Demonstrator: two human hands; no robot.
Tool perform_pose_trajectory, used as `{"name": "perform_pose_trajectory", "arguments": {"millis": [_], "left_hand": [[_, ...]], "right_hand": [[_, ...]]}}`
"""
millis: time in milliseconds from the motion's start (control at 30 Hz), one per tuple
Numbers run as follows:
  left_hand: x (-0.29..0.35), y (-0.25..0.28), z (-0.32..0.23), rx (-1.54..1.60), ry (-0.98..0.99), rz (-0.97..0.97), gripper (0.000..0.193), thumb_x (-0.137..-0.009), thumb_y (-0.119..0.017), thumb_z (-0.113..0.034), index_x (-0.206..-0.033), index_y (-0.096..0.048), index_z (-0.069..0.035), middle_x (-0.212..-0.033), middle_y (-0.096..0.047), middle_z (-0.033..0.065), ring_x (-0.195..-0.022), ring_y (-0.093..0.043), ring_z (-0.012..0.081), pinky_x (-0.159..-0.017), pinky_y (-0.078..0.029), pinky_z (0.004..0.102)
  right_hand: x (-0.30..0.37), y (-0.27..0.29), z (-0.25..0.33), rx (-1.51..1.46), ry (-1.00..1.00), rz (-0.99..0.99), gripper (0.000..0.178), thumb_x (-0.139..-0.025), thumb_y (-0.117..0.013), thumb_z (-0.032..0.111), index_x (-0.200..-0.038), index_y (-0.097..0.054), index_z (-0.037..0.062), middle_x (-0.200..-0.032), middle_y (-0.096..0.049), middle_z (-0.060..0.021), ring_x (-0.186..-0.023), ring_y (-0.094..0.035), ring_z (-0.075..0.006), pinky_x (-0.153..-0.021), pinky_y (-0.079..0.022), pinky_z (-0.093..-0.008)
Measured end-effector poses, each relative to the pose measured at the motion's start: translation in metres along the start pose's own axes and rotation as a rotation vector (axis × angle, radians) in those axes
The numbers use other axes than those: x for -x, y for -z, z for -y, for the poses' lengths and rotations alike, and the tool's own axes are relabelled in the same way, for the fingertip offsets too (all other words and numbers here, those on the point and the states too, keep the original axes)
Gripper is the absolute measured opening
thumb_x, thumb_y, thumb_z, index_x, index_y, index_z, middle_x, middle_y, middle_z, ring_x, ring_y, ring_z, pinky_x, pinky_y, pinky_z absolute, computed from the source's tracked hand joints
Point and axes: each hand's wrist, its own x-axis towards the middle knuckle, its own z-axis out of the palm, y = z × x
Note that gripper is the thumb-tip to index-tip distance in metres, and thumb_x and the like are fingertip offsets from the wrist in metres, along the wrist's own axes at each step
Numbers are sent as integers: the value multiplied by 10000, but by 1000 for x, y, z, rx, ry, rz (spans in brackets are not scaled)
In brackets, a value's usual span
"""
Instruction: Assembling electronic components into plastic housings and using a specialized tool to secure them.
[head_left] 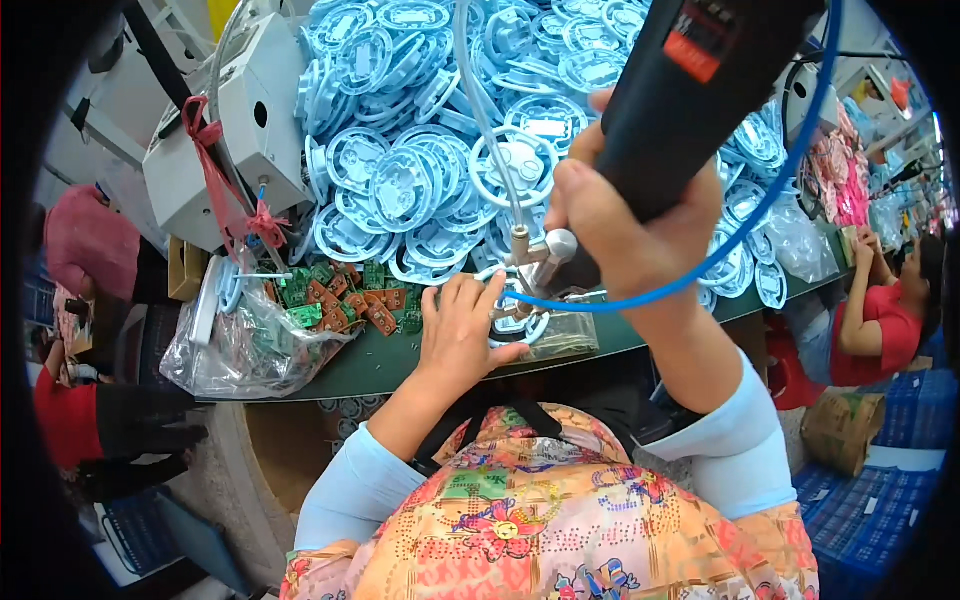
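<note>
My right hand (640, 235) is wrapped round a black powered screwdriver (670, 110), held at a tilt with its metal head (550, 255) pointing down. In front of me, at the table's near edge, lies a round light-blue plastic part (536, 328). My left hand (455, 325) grips that part's left side, fingers along the far rim and thumb at the near side. The screwdriver's head and a blue hose (640, 300) partly hide the part, so I cannot tell whether the tip touches it.
A large heap of similar round parts (405, 185) covers the table's far side. Green and brown circuit boards (345, 300) lie left of my left hand, beside a clear plastic bag (250, 350). A white metal box (235, 130) stands far left. Other people (880, 310) work at both sides.
</note>
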Motion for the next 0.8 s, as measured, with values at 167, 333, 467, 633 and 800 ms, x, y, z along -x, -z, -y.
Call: {"name": "perform_pose_trajectory", "arguments": {"millis": [167,333,467,633,800], "left_hand": [[2,-3,-2,-30,-17,-21,926,-557,-906,-362,-1351,-521,-82,-1150,-529,97,-1169,-478,292,-968,-333,482],[3,3,-1,2,-14,-5,915,-549,-911,-350,-1335,-520,-91,-1156,-531,95,-1179,-463,299,-968,-335,509],[10,14,-8,-30,116,93,916,-555,-913,-347,-1337,-516,-81,-1210,-504,109,-1207,-449,313,-991,-318,546],[-1,-12,-24,-91,-84,38,742,-661,-858,-309,-1305,-553,-103,-1277,-507,120,-1283,-430,310,-1042,-293,580],[-1,-20,-26,-57,-157,74,574,-750,-793,-243,-1281,-598,-145,-1269,-532,115,-1201,-498,305,-1044,-304,609]], "right_hand": [[6,-4,-6,58,-3,-53,412,-811,-654,-43,-1197,-510,-62,-785,-620,-55,-623,-622,-120,-599,-511,-262],[-3,-3,3,-124,-116,57,497,-748,-744,112,-1191,-545,7,-844,-610,-33,-699,-576,-94,-629,-479,-258],[-25,27,32,-69,-20,-35,414,-847,-646,25,-1229,-520,-75,-797,-631,-76,-614,-620,-146,-601,-506,-281],[-26,27,11,-16,20,-35,397,-851,-641,10,-1215,-515,-85,-781,-624,-77,-621,-628,-156,-606,-505,-282],[-20,22,5,-22,-43,-57,393,-848,-641,1,-1211,-516,-76,-773,-620,-76,-620,-625,-152,-610,-498,-279]]}}
